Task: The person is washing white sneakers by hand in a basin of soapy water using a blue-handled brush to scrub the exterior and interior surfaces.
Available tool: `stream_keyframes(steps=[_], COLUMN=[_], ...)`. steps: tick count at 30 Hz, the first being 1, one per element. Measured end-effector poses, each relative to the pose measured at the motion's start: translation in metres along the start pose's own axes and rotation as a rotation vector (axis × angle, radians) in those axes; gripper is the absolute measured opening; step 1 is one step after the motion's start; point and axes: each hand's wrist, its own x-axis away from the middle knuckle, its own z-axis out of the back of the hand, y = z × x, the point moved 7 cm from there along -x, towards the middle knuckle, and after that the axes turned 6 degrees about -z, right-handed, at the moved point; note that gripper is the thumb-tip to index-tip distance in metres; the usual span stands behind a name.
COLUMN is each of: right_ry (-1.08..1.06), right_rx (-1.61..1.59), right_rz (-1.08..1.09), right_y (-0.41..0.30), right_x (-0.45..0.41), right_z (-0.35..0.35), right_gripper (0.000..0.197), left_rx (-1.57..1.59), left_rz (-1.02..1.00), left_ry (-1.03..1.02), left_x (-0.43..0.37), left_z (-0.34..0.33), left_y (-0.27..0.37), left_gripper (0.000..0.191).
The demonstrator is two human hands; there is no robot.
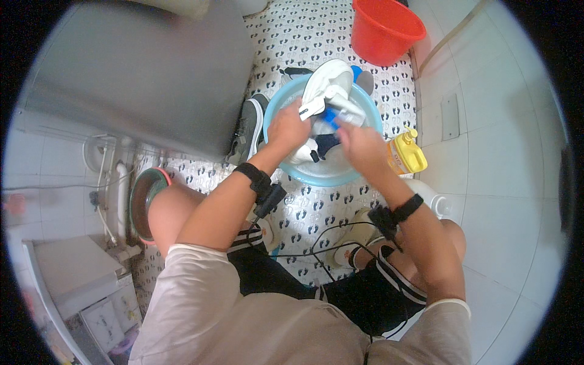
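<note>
A light blue basin (378, 123) of sudsy water stands on the floor before me. My left hand (289, 125) grips the heel end of a white shoe (333, 80), tilted over the basin with its sole edge towards the far side. In my right hand (362, 146), blurred, is a blue brush (330, 119) held against the shoe; its bristles cannot be made out. Another white shoe with dark parts (306, 153) lies in the water below my hands.
A red bucket (385, 34) stands at the far right, a yellow pump jug (407, 153) right of the basin. Grey shoes (251, 125) lie at its left. A large grey appliance or cabinet (150, 77) fills the upper left; a tiled wall is at right. Black cables (315, 253) hang between my arms.
</note>
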Motion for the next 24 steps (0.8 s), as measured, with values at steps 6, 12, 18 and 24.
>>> stream_keyframes(steps=[6,12,18,24], right_ry=[0.023,0.063,-0.098,0.032], right_rx=[-0.099,0.163,-0.031,0.075], right_rz=[0.009,0.002,0.116,-0.01], right_y=[-0.006,0.0,-0.026,0.004], right_x=[0.015,-0.005,0.021,0.002], right_z=[-0.027,-0.009,-0.024,-0.021], right_gripper=[0.03,0.031,0.031,0.03], left_rx=[-0.109,-0.067,-0.111,-0.135], left_rz=[-0.014,-0.099,0.004,-0.081], left_ry=[-0.024,0.005,0.012,0.015], left_x=[0.003,0.005,0.01,0.011], left_z=[-0.002,-0.003,0.001,0.0], left_y=[-0.003,0.001,-0.017,0.01], left_gripper=[0.066,0.068,0.068,0.068])
